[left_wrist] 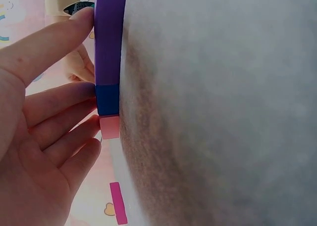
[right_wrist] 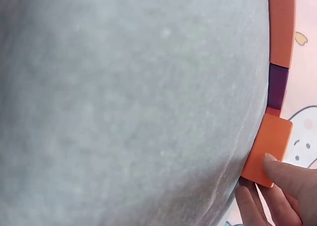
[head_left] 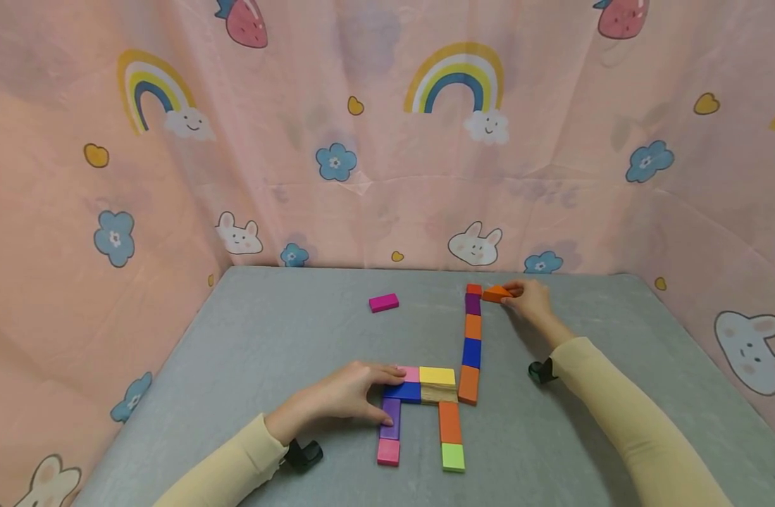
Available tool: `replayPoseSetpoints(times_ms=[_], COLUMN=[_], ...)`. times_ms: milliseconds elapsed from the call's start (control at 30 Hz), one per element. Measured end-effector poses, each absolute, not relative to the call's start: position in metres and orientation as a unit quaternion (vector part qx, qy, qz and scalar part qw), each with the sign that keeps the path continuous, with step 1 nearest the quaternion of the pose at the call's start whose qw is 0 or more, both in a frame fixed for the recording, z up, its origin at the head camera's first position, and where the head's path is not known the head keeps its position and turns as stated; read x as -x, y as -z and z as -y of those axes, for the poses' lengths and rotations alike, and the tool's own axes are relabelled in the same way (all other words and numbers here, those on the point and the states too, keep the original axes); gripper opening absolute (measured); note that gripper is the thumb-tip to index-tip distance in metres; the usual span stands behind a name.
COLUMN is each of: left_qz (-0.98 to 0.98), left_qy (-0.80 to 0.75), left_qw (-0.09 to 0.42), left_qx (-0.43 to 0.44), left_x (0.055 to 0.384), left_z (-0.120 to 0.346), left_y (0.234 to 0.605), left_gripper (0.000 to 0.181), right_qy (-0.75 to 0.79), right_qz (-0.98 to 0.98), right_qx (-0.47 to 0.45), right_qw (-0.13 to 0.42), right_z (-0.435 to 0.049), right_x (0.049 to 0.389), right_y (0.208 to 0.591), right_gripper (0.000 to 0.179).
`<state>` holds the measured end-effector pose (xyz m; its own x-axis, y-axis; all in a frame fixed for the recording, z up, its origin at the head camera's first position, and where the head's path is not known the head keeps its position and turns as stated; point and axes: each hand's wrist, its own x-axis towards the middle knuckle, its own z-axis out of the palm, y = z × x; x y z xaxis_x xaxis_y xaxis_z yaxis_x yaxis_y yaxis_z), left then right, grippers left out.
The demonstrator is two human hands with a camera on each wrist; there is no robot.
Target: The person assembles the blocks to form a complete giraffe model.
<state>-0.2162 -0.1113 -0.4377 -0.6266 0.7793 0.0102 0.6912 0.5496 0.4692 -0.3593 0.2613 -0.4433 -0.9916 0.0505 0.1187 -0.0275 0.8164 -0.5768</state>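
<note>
At the far end of a line of blocks, my right hand (head_left: 532,303) pinches an orange block (head_left: 494,293); in the right wrist view the thumb lies on the orange block (right_wrist: 270,144) close to the red block (right_wrist: 273,111). My left hand (head_left: 339,393) rests against the near group of blocks. Its fingers touch the pink block (head_left: 411,374) and blue block (head_left: 405,393), the thumb a purple block (head_left: 392,415). In the left wrist view those fingers lie fairly straight along the blue block (left_wrist: 108,99). A yellow block (head_left: 437,377) sits beside the pink one.
Toward the near side lie a pink block (head_left: 388,453), an orange block (head_left: 449,422) and a light green block (head_left: 453,458). One magenta block (head_left: 384,303) lies apart at the back of the grey table (head_left: 286,317). A patterned pink curtain (head_left: 387,197) hangs behind.
</note>
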Motion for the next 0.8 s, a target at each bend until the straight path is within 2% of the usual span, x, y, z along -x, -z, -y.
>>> replayPoseSetpoints(times_ms=[633, 800], left_qz=[-0.876, -0.876], left_qy=[-0.222, -0.222], left_qw=[0.099, 0.101], left_qx=[-0.418, -0.416], left_x=[0.2149, 0.2144], left_z=[0.1108, 0.1106], left_y=[0.4377, 0.4368], left_gripper=[0.064, 0.064], right_qy=[-0.303, -0.307], right_qz=[0.95, 0.949], right_qx=[0.019, 0.007], right_qw=[0.076, 0.071], right_z=[-0.2597, -0.2613], right_x=[0.3623, 0.3612], right_y=[0.4448, 0.4433], right_gripper=[0.031, 0.036])
